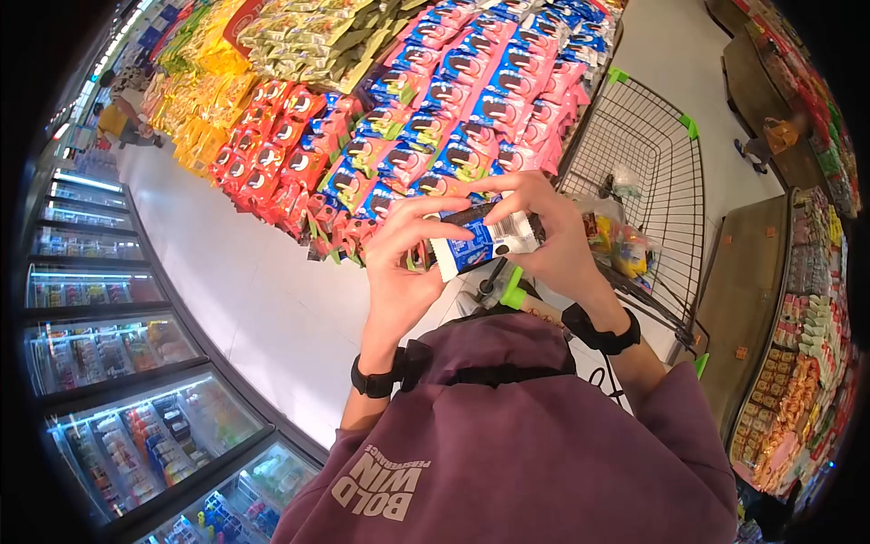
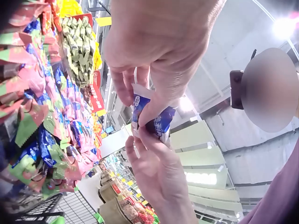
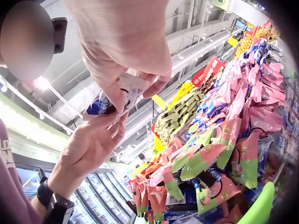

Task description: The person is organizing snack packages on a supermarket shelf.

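Both hands hold a small snack packet (image 1: 469, 247) in front of the chest, coloured blue, white and black. The left hand (image 1: 401, 254) grips its left end, thumb below and fingers over the top. From the other side the right hand (image 1: 555, 238) pinches the right end, where a white panel with a barcode faces up. In the left wrist view the blue packet (image 2: 161, 122) sits between the two thumbs. Seen from the right wrist, a crimped white end of the packet (image 3: 133, 86) shows near the right fingers. Parts of the wrapper are hidden under the fingers.
Just beyond the hands is a heaped display of blue and pink snack packets (image 1: 435, 118). A shopping cart (image 1: 634, 145) stands at the right, with a bag of goods (image 1: 625, 249) inside. Glass-fronted freezers (image 1: 154, 349) line the left. Two people (image 1: 118, 118) are farther off.
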A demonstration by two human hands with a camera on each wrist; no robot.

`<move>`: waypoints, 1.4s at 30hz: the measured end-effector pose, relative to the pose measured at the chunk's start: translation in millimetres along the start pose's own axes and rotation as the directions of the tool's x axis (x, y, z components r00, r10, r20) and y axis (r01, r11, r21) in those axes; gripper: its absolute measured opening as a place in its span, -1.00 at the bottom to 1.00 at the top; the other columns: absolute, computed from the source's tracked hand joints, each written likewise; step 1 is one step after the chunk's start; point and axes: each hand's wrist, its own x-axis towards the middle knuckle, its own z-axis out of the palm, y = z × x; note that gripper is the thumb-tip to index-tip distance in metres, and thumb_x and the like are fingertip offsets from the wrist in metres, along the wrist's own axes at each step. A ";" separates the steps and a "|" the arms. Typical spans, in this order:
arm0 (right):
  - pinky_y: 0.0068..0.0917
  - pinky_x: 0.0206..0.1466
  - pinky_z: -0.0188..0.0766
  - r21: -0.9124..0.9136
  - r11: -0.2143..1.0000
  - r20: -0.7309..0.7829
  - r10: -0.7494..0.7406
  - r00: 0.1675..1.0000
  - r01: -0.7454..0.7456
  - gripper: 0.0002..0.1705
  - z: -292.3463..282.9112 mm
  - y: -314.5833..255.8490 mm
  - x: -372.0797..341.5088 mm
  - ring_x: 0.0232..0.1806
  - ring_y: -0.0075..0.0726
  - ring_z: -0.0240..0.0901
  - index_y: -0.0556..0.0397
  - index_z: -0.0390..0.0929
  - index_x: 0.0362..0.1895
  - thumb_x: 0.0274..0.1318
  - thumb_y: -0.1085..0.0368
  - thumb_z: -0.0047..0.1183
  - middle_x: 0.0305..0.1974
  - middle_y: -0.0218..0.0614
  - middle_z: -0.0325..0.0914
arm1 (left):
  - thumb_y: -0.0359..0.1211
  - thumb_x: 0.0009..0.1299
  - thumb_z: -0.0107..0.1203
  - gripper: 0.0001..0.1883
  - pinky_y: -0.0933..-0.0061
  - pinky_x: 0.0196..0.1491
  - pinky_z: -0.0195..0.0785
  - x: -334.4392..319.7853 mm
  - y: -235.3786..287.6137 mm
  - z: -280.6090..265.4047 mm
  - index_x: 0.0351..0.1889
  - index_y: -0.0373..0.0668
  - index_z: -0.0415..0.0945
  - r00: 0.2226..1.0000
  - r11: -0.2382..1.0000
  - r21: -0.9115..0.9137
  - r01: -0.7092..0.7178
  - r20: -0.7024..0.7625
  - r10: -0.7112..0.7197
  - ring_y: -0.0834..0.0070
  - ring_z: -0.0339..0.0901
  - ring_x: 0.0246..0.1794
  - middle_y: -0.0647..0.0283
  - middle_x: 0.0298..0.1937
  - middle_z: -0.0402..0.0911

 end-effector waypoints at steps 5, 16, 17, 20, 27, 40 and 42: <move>-0.27 0.17 0.34 0.042 0.999 0.047 -0.009 0.999 0.007 -0.71 21.2 1.9 11.4 0.08 -0.22 0.48 -0.02 0.58 -0.31 -0.23 0.52 0.26 0.04 -0.32 0.63 | -0.56 0.00 0.36 -0.76 0.36 0.01 0.37 -10.7 -1.7 -17.6 -0.35 -0.13 0.68 0.997 0.997 0.071 0.038 -0.077 -0.032 0.35 0.55 -0.03 0.24 -0.02 0.68; -0.28 0.18 0.35 0.073 0.997 0.186 -0.031 0.982 0.018 -0.62 60.0 3.3 28.0 0.07 -0.19 0.49 0.00 0.57 -0.32 -0.36 0.58 0.28 0.01 -0.33 0.64 | -0.55 0.04 0.35 -0.76 0.30 0.11 0.36 -35.9 -7.8 -47.3 -0.30 -0.18 0.65 0.978 0.985 0.156 0.077 -0.203 -0.044 0.30 0.59 0.04 0.22 -0.04 0.69; -0.28 0.19 0.34 0.061 0.998 0.208 -0.020 0.978 0.008 -0.61 62.2 4.8 28.8 0.09 -0.19 0.49 0.02 0.59 -0.29 -0.37 0.57 0.30 0.01 -0.29 0.64 | -0.54 0.06 0.35 -0.75 0.30 0.12 0.36 -38.8 -8.4 -49.7 -0.27 -0.19 0.64 0.975 0.983 0.159 0.092 -0.216 -0.056 0.31 0.59 0.04 0.21 -0.04 0.70; -0.29 0.17 0.37 0.087 0.995 0.248 0.022 0.969 -0.045 -0.58 71.3 8.7 31.2 0.10 -0.19 0.50 0.04 0.60 -0.26 -0.37 0.57 0.31 0.02 -0.26 0.63 | -0.55 0.06 0.34 -0.74 0.31 0.13 0.37 -45.4 -8.0 -53.9 -0.25 -0.20 0.63 0.956 0.981 0.100 0.165 -0.263 -0.134 0.31 0.60 0.03 0.21 -0.04 0.69; -0.29 0.17 0.38 0.084 0.995 0.329 0.031 0.944 -0.061 -0.60 86.0 18.9 35.2 0.10 -0.17 0.50 0.05 0.60 -0.24 -0.30 0.60 0.26 0.03 -0.23 0.62 | -0.55 0.07 0.39 -0.71 0.37 0.12 0.36 -55.3 -17.9 -61.7 -0.24 -0.19 0.62 0.935 0.959 0.110 0.263 -0.276 -0.224 0.40 0.56 0.04 0.22 -0.02 0.68; -0.31 0.16 0.37 0.095 0.971 0.347 0.173 0.922 -0.218 -0.60 80.6 40.9 31.4 0.07 -0.17 0.52 0.09 0.56 -0.25 -0.31 0.65 0.15 -0.01 -0.21 0.63 | -0.55 0.10 0.31 -0.75 0.34 0.01 0.44 -42.3 -42.3 -46.7 -0.25 -0.23 0.60 0.928 0.954 -0.017 0.298 -0.228 -0.294 0.32 0.62 -0.08 0.20 -0.12 0.66; -0.34 0.13 0.40 0.129 0.951 0.348 0.223 0.911 -0.282 -0.60 79.1 39.9 30.5 0.07 -0.21 0.52 0.09 0.56 -0.23 -0.29 0.66 0.15 -0.01 -0.20 0.62 | -0.55 0.09 0.30 -0.74 0.37 -0.03 0.46 -41.9 -44.6 -43.9 -0.24 -0.22 0.60 0.926 0.951 -0.038 0.306 -0.222 -0.307 0.33 0.63 -0.10 0.20 -0.13 0.67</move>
